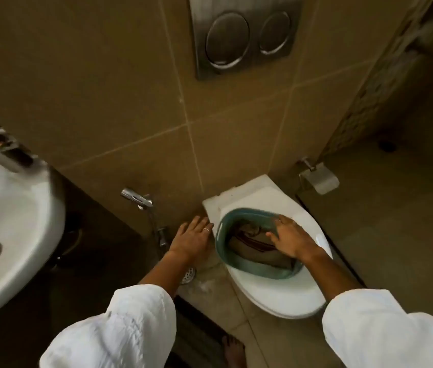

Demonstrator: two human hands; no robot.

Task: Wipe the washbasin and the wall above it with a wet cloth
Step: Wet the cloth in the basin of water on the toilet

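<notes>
A teal basin stands on the closed white toilet lid. Inside it lies a brownish cloth with dark stripes. My right hand reaches into the basin with fingers spread, resting on the cloth's right side. My left hand hovers open just left of the basin, palm down, holding nothing. The white washbasin with its drain is at the far left, under a metal tap. Brown wall tiles rise behind it.
A steel flush plate is on the wall above the toilet. A hand spray hangs left of the toilet, a paper holder to its right. A floor drain and a dark mat lie below, near my foot.
</notes>
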